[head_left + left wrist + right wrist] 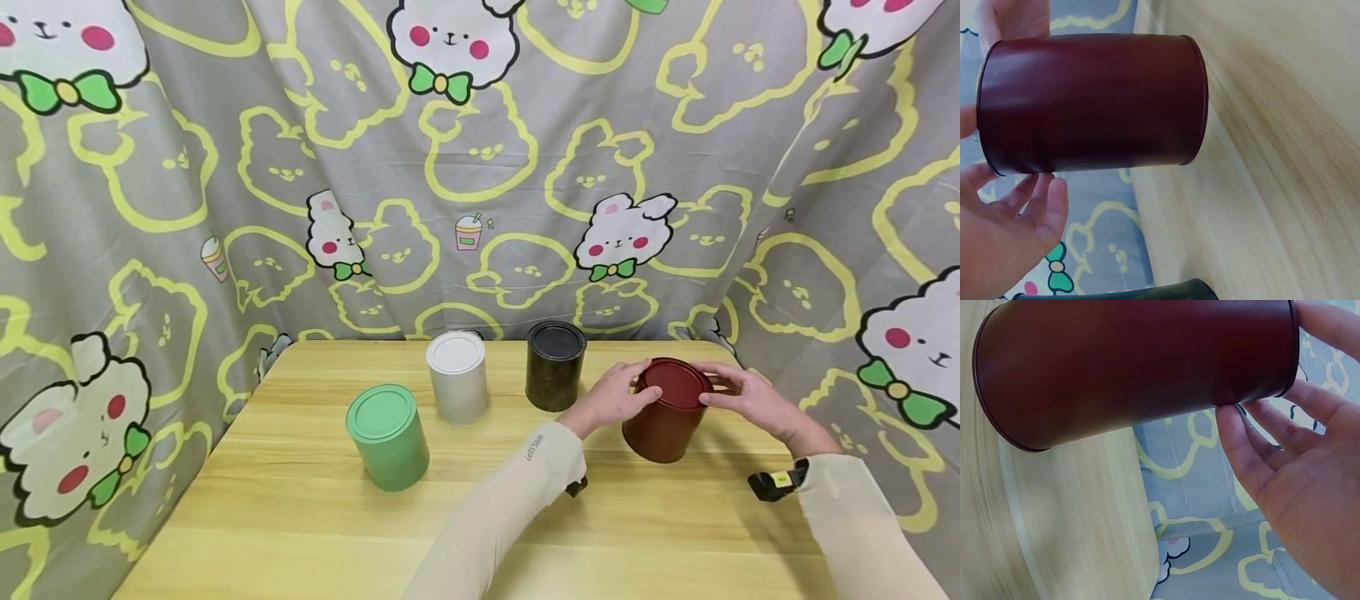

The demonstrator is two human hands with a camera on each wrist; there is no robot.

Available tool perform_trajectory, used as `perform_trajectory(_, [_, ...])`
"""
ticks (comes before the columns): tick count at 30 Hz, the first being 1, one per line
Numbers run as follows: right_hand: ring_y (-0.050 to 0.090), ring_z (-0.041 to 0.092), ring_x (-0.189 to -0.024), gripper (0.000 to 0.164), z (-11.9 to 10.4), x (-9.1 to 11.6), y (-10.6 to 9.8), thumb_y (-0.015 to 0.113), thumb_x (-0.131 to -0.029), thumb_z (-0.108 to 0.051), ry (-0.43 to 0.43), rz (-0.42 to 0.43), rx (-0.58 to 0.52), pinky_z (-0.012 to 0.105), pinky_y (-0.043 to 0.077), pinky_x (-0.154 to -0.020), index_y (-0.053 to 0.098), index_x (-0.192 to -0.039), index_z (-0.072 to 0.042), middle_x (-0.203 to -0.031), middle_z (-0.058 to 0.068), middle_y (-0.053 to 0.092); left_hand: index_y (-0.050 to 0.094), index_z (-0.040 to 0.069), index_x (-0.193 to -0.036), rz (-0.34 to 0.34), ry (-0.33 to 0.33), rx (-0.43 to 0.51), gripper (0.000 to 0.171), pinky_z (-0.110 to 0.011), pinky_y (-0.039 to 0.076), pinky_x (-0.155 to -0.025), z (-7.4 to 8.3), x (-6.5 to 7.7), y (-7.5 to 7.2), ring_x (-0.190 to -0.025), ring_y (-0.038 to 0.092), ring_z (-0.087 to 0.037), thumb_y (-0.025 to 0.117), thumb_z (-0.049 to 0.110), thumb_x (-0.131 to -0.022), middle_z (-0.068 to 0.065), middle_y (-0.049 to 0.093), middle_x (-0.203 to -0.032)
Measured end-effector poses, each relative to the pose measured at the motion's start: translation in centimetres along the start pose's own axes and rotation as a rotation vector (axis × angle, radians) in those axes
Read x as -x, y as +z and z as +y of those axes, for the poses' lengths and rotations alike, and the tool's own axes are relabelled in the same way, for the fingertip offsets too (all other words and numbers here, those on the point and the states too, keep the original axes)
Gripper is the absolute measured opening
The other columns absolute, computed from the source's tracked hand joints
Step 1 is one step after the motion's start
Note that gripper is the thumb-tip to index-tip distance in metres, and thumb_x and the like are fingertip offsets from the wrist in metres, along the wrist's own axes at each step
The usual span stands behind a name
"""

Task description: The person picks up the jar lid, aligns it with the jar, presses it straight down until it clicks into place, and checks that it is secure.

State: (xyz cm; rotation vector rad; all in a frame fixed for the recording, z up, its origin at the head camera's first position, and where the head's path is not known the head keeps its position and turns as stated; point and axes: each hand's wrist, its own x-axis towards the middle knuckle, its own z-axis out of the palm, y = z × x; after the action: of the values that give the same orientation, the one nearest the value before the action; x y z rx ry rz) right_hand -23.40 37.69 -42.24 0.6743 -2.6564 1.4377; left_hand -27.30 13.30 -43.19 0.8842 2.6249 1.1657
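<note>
A dark red lidded tin (663, 431) stands slightly tilted in the head view, toward the right of the wooden table. My left hand (617, 393) holds its upper left side, thumb on the lid's rim. From the other side my right hand (752, 406) grips the upper edge, its thumb also at the rim. In the left wrist view, curled fingertips (1055, 203) touch the tin's side just below the lid. Fingers (1235, 434) of the right hand press the opposite side in the right wrist view. The tin's body hides part of the fingers behind it.
A black tin (555, 371) stands left of the red one, near the table's back edge. Further left are a white tin (459, 383) and a green tin (393, 450), the green one closer to me. A patterned grey curtain (495, 175) hangs behind the wooden table (300, 517).
</note>
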Motion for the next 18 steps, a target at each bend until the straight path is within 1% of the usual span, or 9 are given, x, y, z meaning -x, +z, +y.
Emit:
perform_trajectory(3, [0.055, -0.004, -0.101, 0.047, 0.06, 0.08, -0.01, 0.063, -0.09, -0.006, 0.004, 0.006, 0.022, 0.018, 0.049, -0.075, 0.046, -0.131, 0.011, -0.118, 0.005, 0.061, 0.036, 0.026, -0.146, 0.02, -0.008, -0.025, 0.057, -0.02, 0.043, -0.086, 0.09, 0.02, 0.21, -0.105, 0.052, -0.004, 0.051, 0.046, -0.095, 0.004, 0.052, -0.123])
perform_trajectory(6, [0.055, -0.006, -0.101, 0.048, 0.05, 0.13, 0.06, 0.063, -0.09, -0.008, 0.019, 0.013, 0.03, 0.018, 0.049, -0.075, 0.047, -0.132, 0.009, -0.119, 0.0, 0.06, 0.036, 0.029, -0.146, 0.037, -0.018, -0.062, 0.056, -0.02, 0.042, -0.087, 0.21, 0.0, 0.37, -0.107, 0.051, -0.004, 0.049, 0.047, -0.095, 0.005, 0.051, -0.125])
perform_trajectory(11, [0.053, -0.007, -0.102, 0.05, -0.17, 0.08, 0.13, 0.064, -0.09, -0.007, 0.013, 0.013, 0.04, 0.018, 0.049, -0.074, 0.046, -0.133, 0.009, -0.121, 0.007, 0.059, 0.039, 0.031, -0.145, 0.046, -0.035, -0.05, 0.053, -0.022, 0.043, -0.087, 0.37, -0.1, 0.46, -0.105, 0.05, -0.005, 0.05, 0.045, -0.095, 0.007, 0.051, -0.123])
perform_trajectory(14, [0.053, -0.006, -0.101, 0.05, -0.22, 0.0, 0.17, 0.062, -0.09, -0.006, 0.011, 0.003, 0.024, 0.018, 0.049, -0.074, 0.044, -0.134, 0.01, -0.121, 0.006, 0.057, 0.041, 0.032, -0.144, 0.044, -0.038, -0.04, 0.052, -0.022, 0.043, -0.086, 0.5, -0.11, 0.38, -0.103, 0.05, -0.005, 0.051, 0.044, -0.094, 0.007, 0.052, -0.12])
perform_trajectory(18, [0.052, -0.005, -0.102, 0.053, -0.31, -0.11, 0.26, 0.061, -0.091, -0.006, 0.031, -0.019, 0.005, 0.02, 0.049, -0.075, 0.04, -0.137, 0.009, -0.123, 0.005, 0.055, 0.043, 0.031, -0.142, 0.04, -0.041, -0.062, 0.051, -0.021, 0.042, -0.086, 0.68, -0.17, 0.27, -0.105, 0.049, -0.005, 0.052, 0.044, -0.093, 0.006, 0.052, -0.12])
